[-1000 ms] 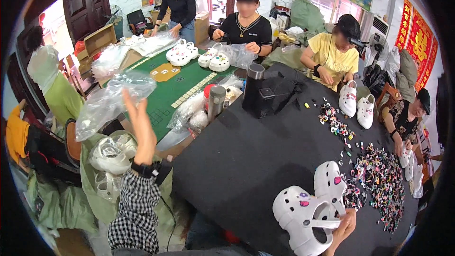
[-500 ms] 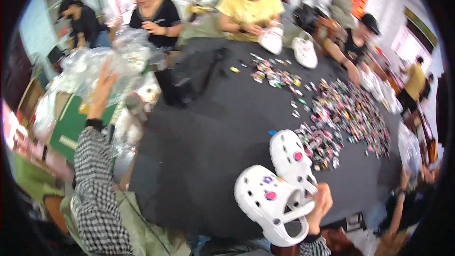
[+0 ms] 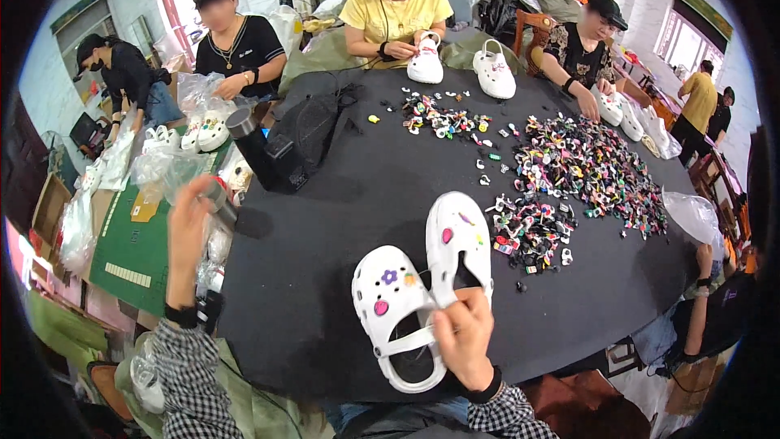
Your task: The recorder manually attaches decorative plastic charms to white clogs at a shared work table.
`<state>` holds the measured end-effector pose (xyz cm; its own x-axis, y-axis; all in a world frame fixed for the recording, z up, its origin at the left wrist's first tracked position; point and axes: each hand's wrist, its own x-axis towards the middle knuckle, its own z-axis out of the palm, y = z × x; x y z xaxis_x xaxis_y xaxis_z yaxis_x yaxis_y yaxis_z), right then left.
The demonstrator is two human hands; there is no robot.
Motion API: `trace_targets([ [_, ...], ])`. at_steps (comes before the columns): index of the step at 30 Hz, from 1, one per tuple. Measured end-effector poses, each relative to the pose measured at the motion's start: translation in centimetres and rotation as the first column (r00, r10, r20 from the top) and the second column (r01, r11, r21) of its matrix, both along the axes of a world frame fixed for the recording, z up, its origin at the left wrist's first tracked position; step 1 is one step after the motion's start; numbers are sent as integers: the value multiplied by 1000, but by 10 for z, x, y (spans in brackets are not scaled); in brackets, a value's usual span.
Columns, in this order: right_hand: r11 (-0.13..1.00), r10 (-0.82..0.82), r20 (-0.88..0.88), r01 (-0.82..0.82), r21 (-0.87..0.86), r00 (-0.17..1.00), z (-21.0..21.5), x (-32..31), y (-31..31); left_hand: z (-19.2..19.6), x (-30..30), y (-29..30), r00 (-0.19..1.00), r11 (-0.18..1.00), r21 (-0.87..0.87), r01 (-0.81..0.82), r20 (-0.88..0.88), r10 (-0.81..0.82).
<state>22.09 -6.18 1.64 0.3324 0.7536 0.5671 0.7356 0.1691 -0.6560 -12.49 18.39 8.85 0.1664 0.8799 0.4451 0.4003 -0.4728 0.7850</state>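
Note:
My right hand [image 3: 465, 338] is closed on a pair of white clogs over the near part of the black table [image 3: 301, 293]. It grips them where their heel straps meet. The left clog [image 3: 375, 275] carries a purple flower charm, a pink charm and a small orange-and-green one. On the right clog [image 3: 443, 210] are a pink charm and a few small coloured ones. My left hand [image 3: 188, 223] is raised at the table's left edge with its fingers stretched out and nothing visible in it. Beside it is a metal cup [image 3: 219, 202], partly hidden.
A large heap of colourful shoe charms [image 3: 581, 167] covers the table's right side; a smaller heap [image 3: 443, 118] lies farther back. A black bag [image 3: 313, 126] and a dark flask [image 3: 250, 142] stand at left. Co-workers sit around, one handling a white clog [image 3: 425, 65]. Plastic-wrapped clogs cover a green table [image 3: 122, 252].
My right hand has brought the clogs leftward and turned them more upright. My left hand has drawn back toward me from the plastic bags. The view has shifted slightly.

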Motion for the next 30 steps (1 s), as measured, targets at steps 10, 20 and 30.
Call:
trace_targets([
  [10, 969, 241, 174, -226, -103, 955, 15, 6, -10, -57, 135, -157, 875, 901, -167, 400, -222, -430],
  [20, 933, 287, 519, -358, 38, 805, 28, 36, -16, -80, 171, -168, 864, 885, -347, 312, -285, -416],
  [30, 871, 456, 245, -486, 73, 855, 6, 15, -23, -107, 172, -147, 861, 862, -95, 497, -69, -504],
])
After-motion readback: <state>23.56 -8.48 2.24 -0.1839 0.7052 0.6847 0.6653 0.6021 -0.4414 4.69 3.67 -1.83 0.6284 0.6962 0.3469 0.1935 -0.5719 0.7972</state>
